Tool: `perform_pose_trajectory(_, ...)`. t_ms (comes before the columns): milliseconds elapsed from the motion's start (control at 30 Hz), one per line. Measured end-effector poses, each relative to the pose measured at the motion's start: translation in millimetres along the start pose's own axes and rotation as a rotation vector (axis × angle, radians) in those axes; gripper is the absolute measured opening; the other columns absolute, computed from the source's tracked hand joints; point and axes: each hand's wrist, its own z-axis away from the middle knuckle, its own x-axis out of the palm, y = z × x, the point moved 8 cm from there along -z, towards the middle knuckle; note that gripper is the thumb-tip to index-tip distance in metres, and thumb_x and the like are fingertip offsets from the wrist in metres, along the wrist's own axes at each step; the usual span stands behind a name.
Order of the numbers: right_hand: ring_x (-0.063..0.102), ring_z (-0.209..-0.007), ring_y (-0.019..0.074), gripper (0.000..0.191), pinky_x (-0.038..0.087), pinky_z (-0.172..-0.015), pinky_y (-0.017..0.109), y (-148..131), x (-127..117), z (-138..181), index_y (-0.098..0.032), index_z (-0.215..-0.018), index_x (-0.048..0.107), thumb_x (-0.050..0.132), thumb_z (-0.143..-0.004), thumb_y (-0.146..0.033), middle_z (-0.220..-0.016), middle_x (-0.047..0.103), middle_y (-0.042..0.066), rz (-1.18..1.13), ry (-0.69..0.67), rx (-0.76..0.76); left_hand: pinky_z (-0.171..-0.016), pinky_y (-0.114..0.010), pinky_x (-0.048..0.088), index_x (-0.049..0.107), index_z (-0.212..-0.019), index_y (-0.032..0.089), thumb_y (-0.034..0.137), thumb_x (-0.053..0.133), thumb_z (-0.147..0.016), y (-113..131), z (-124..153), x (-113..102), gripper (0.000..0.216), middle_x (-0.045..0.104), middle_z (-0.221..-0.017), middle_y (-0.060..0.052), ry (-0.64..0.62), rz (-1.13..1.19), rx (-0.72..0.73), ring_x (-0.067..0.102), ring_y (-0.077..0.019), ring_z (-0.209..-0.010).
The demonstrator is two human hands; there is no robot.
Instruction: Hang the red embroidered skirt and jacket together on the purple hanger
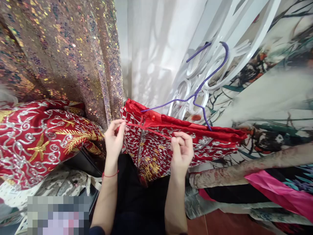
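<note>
A red skirt-like garment (156, 156) with silver swirls and gold embroidery hangs before me from a purple hanger (188, 98). Its waistband (222, 133) is plain shiny red. Thin red ties (160, 133) cross at the middle of the waist, where a knot or crossing shows. My left hand (114, 135) pinches one end, pulled out to the left. On the other side, my right hand (181, 148) grips the opposite end between thumb and fingers. Both ties look stretched between the hands. The hanger's lower ends go inside the waistband.
The hanger's hook rests by a white scrolled frame (220, 68). A matching red embroidered fabric (44, 140) bulges at left, below a sequined curtain (73, 49). Patterned cloth (276, 85) covers the right side, with a fabric roll (227, 166) and pink cloth (276, 187) lower down.
</note>
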Motion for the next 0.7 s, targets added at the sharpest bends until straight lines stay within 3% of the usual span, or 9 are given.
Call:
perform_pose_trajectory(100, 0.031, -0.052, 0.0078, 0.016, 0.027, -0.051, 0.022, 2, -25, -5, -0.022, -0.098, 0.058, 0.064, -0.094, -0.037, -0.063, 0.037, -0.009, -0.035, 0.094, 0.002, -0.070, -0.022, 0.049, 0.067, -0.097, 0.017, 0.039, 0.066, -0.091, -7, -17, -8, 0.022, 0.069, -0.074, 0.000, 0.098, 0.016, 0.007, 0.066, -0.0111, -0.070)
perform_pose_trajectory(167, 0.033, -0.052, 0.0078, 0.017, 0.028, -0.051, 0.022, 6, -27, -6, -0.023, -0.101, 0.058, 0.063, -0.094, -0.037, -0.062, 0.039, -0.009, -0.028, 0.066, 0.035, -0.074, -0.023, 0.050, 0.066, -0.096, 0.017, 0.039, 0.066, -0.091, -11, -21, -4, 0.023, 0.069, -0.074, 0.000, 0.069, 0.011, -0.009, 0.068, -0.0121, -0.072)
perform_pose_trajectory(267, 0.048, -0.058, 0.0101, 0.017, 0.041, -0.060, 0.024, 11, -1, -4, -0.022, -0.103, 0.059, 0.061, -0.095, -0.037, -0.065, 0.050, -0.007, 0.088, -0.136, 0.084, -0.081, -0.026, 0.052, 0.067, -0.096, 0.017, 0.041, 0.061, -0.095, -9, -18, 9, 0.024, 0.071, -0.079, -0.002, -0.029, -0.044, 0.007, 0.070, -0.0142, -0.079)
perform_pose_trajectory(367, 0.064, -0.080, 0.0157, 0.016, 0.051, -0.078, 0.031, 11, 36, -1, -0.021, -0.104, 0.061, 0.059, -0.095, -0.034, -0.083, 0.066, 0.001, 0.200, -0.348, 0.067, -0.090, -0.031, 0.051, 0.068, -0.101, 0.019, 0.042, 0.057, -0.097, 4, -12, 23, 0.026, 0.074, -0.097, -0.005, -0.147, -0.115, 0.095, 0.069, -0.0173, -0.093)
perform_pose_trajectory(433, 0.066, -0.091, 0.0188, 0.020, 0.054, -0.085, 0.034, 6, 55, -3, -0.021, -0.109, 0.058, 0.059, -0.094, -0.034, -0.098, 0.068, 0.006, 0.245, -0.370, 0.030, -0.095, -0.033, 0.050, 0.068, -0.105, 0.020, 0.041, 0.059, -0.096, 15, -9, 32, 0.025, 0.073, -0.106, -0.006, -0.221, -0.154, 0.180, 0.068, -0.0192, -0.100)
perform_pose_trajectory(533, 0.067, -0.093, 0.0212, 0.029, 0.055, -0.083, 0.036, -6, 69, -11, -0.021, -0.118, 0.050, 0.060, -0.093, -0.032, -0.106, 0.067, 0.010, 0.332, -0.280, -0.019, -0.097, -0.035, 0.048, 0.068, -0.104, 0.021, 0.039, 0.063, -0.094, 31, -7, 43, 0.021, 0.073, -0.108, -0.005, -0.290, -0.162, 0.279, 0.066, -0.0197, -0.102)
perform_pose_trajectory(633, 0.064, -0.075, 0.0181, 0.035, 0.051, -0.071, 0.032, -22, 75, -17, -0.020, -0.128, 0.046, 0.054, -0.096, -0.028, -0.088, 0.065, 0.003, 0.424, -0.214, -0.066, -0.094, -0.035, 0.047, 0.069, -0.099, 0.021, 0.036, 0.067, -0.092, 40, -10, 51, 0.016, 0.075, -0.102, -0.003, -0.327, -0.170, 0.327, 0.067, -0.0188, -0.096)
perform_pose_trajectory(700, 0.055, -0.059, 0.0150, 0.029, 0.044, -0.063, 0.029, -30, 76, -18, -0.020, -0.126, 0.051, 0.053, -0.097, -0.027, -0.069, 0.055, -0.005, 0.508, -0.215, -0.092, -0.093, -0.036, 0.045, 0.070, -0.095, 0.021, 0.035, 0.068, -0.092, 45, -12, 53, 0.014, 0.075, -0.097, -0.002, -0.328, -0.173, 0.352, 0.067, -0.0184, -0.092)
